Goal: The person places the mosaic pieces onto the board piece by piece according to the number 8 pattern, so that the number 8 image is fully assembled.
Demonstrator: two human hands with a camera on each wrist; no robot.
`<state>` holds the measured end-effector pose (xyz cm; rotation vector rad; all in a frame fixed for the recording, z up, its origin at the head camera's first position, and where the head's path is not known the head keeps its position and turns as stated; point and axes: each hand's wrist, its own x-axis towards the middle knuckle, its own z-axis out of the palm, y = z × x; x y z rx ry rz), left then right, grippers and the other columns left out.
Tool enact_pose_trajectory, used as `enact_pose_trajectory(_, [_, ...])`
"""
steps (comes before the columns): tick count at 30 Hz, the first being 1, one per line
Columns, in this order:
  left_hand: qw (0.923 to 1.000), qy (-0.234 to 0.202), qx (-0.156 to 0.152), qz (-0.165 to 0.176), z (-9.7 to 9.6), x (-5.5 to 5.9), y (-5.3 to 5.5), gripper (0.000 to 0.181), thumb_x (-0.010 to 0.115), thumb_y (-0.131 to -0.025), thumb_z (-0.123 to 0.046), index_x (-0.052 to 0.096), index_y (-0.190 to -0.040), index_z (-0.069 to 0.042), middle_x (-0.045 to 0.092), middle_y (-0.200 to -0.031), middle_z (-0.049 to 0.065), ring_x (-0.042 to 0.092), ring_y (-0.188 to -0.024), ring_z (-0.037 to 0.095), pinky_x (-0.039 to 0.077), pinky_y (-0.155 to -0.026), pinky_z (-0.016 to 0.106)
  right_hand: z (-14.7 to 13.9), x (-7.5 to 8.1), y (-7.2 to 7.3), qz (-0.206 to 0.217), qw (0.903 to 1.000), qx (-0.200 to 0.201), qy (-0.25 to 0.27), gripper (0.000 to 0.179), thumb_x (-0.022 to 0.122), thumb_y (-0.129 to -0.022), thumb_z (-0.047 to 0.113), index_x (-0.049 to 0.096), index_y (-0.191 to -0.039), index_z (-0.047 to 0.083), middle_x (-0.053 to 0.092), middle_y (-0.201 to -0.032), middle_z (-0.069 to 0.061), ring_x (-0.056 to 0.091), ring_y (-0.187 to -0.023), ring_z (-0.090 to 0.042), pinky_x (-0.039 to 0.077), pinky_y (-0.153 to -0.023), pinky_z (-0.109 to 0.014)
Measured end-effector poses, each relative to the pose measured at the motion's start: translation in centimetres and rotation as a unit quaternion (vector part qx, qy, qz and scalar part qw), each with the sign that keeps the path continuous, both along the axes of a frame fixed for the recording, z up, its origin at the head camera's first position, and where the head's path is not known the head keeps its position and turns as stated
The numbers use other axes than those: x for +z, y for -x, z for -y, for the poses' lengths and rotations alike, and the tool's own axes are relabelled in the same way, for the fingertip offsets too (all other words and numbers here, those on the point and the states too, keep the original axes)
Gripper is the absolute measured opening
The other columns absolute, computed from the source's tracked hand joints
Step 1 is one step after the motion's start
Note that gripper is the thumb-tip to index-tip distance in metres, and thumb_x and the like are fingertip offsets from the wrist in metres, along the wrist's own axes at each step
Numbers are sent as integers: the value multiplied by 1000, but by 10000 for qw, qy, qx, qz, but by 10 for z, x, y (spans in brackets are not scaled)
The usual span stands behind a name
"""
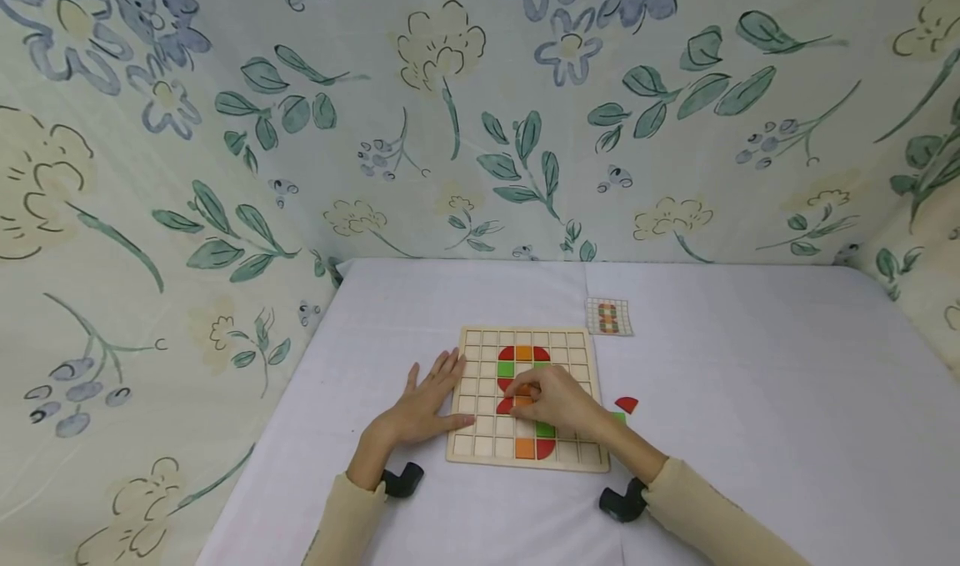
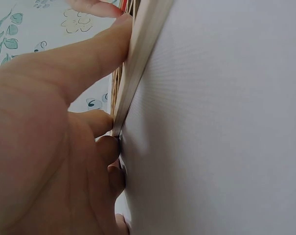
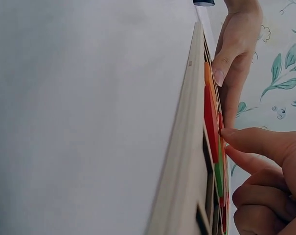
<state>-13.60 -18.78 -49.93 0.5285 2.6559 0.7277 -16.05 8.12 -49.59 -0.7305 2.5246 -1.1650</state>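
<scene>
A square wooden grid board [image 1: 483, 447] lies on the table, with red quarter-round, orange square and green square pieces in its middle columns. My left hand [image 1: 429, 403] rests at the board's left edge, its fingers spread and the thumb on the rim; the left wrist view shows the thumb and fingertips along that edge. Over the middle of the board, my right hand [image 1: 558, 399] pinches a red quarter-round piece [image 1: 503, 407] between thumb and index finger, at a grid cell. This hand hides several cells. In the right wrist view its other fingers [image 3: 258, 200] are curled.
A small pattern card [image 1: 609, 317] lies behind the board's back right corner. Right of the board are a loose red quarter-round piece [image 1: 626, 404] and a green piece [image 1: 619, 417], partly covered by the right forearm. A floral cloth [image 1: 450, 132] hangs behind the white-covered table [image 1: 750, 383].
</scene>
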Motion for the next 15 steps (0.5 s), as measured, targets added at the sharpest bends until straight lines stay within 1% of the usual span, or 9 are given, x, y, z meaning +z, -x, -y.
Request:
enact_pose_trajectory(3, [10000, -5, 4, 0, 0, 0, 0, 100, 66, -97, -54, 10, -167, -11, 0, -176, 6, -5, -164, 30, -11, -126, 68, -6, 2, -1, 249, 9996, -124, 103, 20, 86, -85, 18, 81, -104, 17, 42, -61, 6, 38, -57, -7, 30, -52, -17])
enact_pose_trajectory(6, [10000, 3, 25, 5, 0, -1, 0, 100, 66, -97, -55, 11, -167, -11, 1, -176, 6, -5, -164, 29, -11, -126, 68, -20, 8, -3, 461, 9983, -280, 204, 22, 85, -86, 18, 80, -107, 14, 40, -60, 5, 37, -55, -7, 30, -52, -18])
enact_pose_trajectory(11, [10000, -1, 40, -24, 0, 0, 0, 100, 67, -96, -55, 11, -167, -10, 1, -176, 7, -4, -164, 30, -11, -126, 68, -54, 13, -8, 363, 9980, -464, 227, 22, 82, -88, 18, 79, -108, 10, 35, -58, 7, 32, -53, -5, 28, -50, -18])
enact_pose_trajectory(15, [10000, -44, 37, -42, 0, 1, -1, 101, 67, -96, -55, 11, -167, -10, 2, -176, 8, -4, -164, 31, -11, -126, 69, -83, 15, -14, 321, 9959, -832, 121, 23, 82, -88, 17, 78, -110, 9, 33, -58, 7, 29, -52, -5, 26, -48, -19])
